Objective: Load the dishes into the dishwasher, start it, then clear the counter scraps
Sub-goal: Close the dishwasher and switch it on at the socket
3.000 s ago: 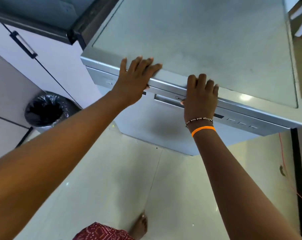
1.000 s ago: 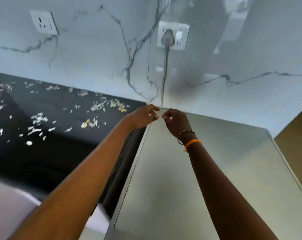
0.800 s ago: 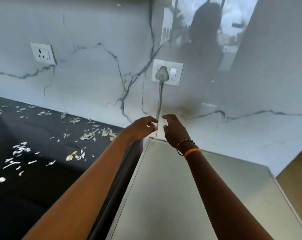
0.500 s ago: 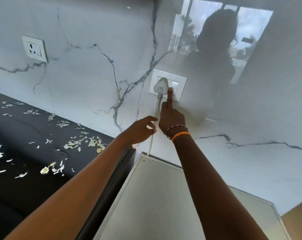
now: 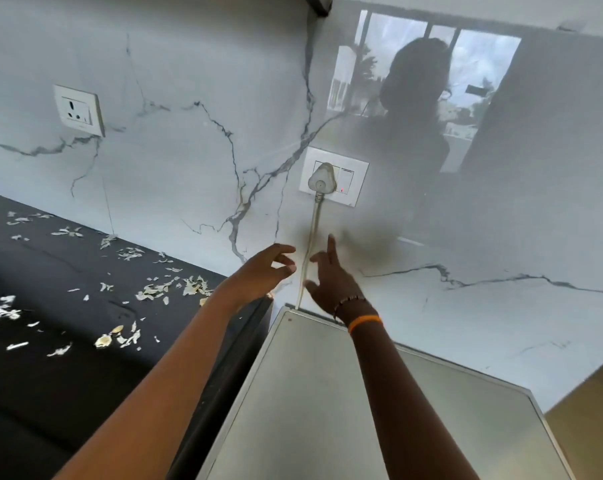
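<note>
just below both open hands [image 5: 265,268] [image 5: 331,282], dishwasher [image 5: 362,403]

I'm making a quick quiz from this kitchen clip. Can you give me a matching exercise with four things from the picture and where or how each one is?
Things:
1. plug
2. scraps
3. orange band
4. empty socket

Places or states:
A. on the right wrist
B. scattered over the black counter
C. on the wall at the left, nothing plugged in
D. in the socket plate above the dishwasher, cord hanging down

Pairs: 1-D, 2-B, 3-A, 4-C
</note>
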`<state>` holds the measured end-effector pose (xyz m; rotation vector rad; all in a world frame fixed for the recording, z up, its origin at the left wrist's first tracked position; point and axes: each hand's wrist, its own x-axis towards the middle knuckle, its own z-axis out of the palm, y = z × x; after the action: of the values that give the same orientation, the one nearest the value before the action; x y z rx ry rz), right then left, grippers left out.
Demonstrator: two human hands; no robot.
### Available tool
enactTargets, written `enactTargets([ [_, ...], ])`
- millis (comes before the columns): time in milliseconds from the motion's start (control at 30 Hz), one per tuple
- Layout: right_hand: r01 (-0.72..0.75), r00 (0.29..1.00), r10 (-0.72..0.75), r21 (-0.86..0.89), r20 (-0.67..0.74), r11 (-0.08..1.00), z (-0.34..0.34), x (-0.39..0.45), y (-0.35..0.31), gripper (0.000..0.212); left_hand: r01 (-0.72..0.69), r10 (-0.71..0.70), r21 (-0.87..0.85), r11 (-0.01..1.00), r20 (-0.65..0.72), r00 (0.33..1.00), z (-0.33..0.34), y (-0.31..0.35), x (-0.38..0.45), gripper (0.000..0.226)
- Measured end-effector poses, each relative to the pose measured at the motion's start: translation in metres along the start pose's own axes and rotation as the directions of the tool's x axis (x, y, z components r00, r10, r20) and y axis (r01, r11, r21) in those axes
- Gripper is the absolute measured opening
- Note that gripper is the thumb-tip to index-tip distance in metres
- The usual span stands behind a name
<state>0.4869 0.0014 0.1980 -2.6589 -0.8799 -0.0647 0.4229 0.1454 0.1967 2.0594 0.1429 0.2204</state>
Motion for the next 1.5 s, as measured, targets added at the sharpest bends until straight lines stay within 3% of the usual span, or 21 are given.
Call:
enactTargets([
  [200,-0.003,0.979,-0.023,0.127,0.202,0.992,0.048,-0.088,-0.024,0.055,0.031,-0.03,-0.007,1.0,0.101,0.994,-0.004,-0.023,-0.1,0.036],
  [333,-0.098,0.923,0.04,0.133,0.382,0.986,0.091,-0.146,-0.04,0.055,0.062,-0.082,0.124,0.99,0.169,0.982,0.01,-0.066,-0.181,0.036],
  [467,-0.186,0.879,0.105,0.132,0.465,0.974,0.133,-0.205,-0.061,0.057,0.177,-0.227,0.214,0.961,0.237,0.945,0.03,-0.108,-0.245,0.038],
  [533,-0.2,0.872,0.131,0.097,0.472,0.975,0.15,-0.233,-0.07,0.056,0.164,-0.237,0.263,0.951,0.276,0.931,0.035,-0.122,-0.272,0.042],
  [633,-0.192,0.896,0.185,-0.024,0.404,0.981,0.178,-0.285,-0.09,0.059,0.127,-0.219,0.295,0.947,0.304,0.927,0.033,-0.138,-0.317,0.05],
  [867,-0.228,0.958,0.24,-0.086,0.159,0.97,0.224,-0.397,-0.149,0.068,-0.037,-0.08,0.294,0.955,0.376,0.923,0.021,-0.174,-0.425,0.067],
  [1067,-0.208,0.966,0.233,-0.197,0.109,0.958,0.228,-0.443,-0.164,0.081,-0.238,0.066,0.421,0.875,0.385,0.921,0.026,-0.174,-0.472,0.074],
  [1267,-0.302,0.952,0.299,-0.322,-0.058,0.898,0.238,-0.456,-0.176,0.08,-0.26,0.008,0.557,0.789,0.413,0.911,0.03,-0.174,-0.49,0.089],
  [1500,-0.33,0.929,0.197,-0.463,-0.313,0.822,0.26,-0.452,-0.17,0.08,-0.205,-0.083,0.613,0.763,0.407,0.909,0.042,-0.175,-0.493,0.098],
])
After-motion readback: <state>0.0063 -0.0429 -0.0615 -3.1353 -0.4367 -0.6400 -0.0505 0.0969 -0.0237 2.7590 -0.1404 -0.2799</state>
